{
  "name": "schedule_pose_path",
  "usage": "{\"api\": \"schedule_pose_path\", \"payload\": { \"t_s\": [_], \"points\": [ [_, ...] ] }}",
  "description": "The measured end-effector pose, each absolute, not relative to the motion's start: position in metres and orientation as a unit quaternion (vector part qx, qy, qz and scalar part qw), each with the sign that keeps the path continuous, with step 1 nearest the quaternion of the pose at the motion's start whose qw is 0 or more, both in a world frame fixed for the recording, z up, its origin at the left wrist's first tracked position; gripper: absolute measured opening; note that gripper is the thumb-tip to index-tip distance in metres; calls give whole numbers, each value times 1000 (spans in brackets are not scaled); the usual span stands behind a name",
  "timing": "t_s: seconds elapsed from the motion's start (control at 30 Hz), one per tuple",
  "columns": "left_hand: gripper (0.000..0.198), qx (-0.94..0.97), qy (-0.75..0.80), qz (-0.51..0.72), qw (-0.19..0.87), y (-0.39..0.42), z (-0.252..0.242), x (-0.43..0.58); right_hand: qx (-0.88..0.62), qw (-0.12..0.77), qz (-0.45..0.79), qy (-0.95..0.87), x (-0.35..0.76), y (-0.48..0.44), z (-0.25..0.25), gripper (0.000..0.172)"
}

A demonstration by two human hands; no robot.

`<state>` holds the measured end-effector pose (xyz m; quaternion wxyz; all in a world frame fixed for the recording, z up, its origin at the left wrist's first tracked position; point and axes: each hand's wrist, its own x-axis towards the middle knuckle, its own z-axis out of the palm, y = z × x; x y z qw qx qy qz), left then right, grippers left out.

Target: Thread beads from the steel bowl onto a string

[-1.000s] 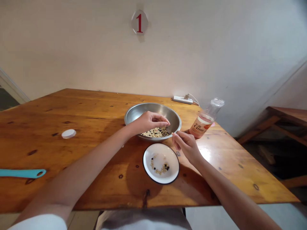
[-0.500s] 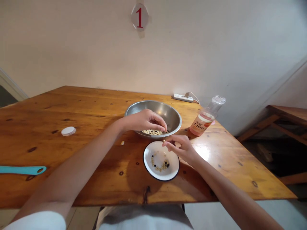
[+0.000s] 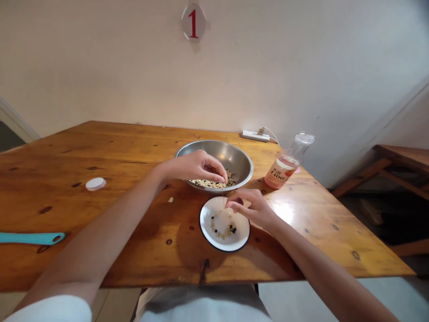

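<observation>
Reaching into the steel bowl [image 3: 236, 157] at the centre of the frame, the left hand [image 3: 196, 164] has its fingertips bunched together and pressed down onto the pale and dark beans [image 3: 208, 182] heaped at the bowl's near side; whether a bean is caught between them does not show. Just below and to the right, the right hand [image 3: 250, 208] hovers over the upper right rim of the white plate [image 3: 221, 248], thumb and forefinger drawn together and pointing left, the other fingers curled. I cannot tell if anything sits in that pinch; a thin blurred streak stands beside the fingertips. On the plate lies a small scatter of beans [image 3: 223, 230], mostly pale with a few black ones. The plate is just below the bowl, almost touching it, on the wooden table [image 3: 117, 147]. A bottle [image 3: 286, 163] with an orange label stands right of the bowl, a power strip [image 3: 255, 135] lies by the wall above it. A white lid [image 3: 95, 184] lies at mid-left, a teal handle [image 3: 30, 238] at the left edge.
</observation>
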<state>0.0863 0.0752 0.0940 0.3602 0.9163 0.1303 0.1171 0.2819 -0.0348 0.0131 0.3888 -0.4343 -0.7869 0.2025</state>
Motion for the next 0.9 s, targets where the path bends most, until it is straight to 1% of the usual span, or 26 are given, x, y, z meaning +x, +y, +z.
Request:
{"api": "schedule_pose_path", "payload": {
  "t_s": [0.2,0.53,0.9],
  "points": [
    [19,919,121,130,351,72,91,89,-436,381,240,-779,282,-36,13,33],
    [14,901,125,152,386,71,87,94,-443,390,224,-775,280,-38,17,27],
    [16,889,134,167,405,73,84,95,-408,425,253,-767,283,-38,16,34]
  ]
}}
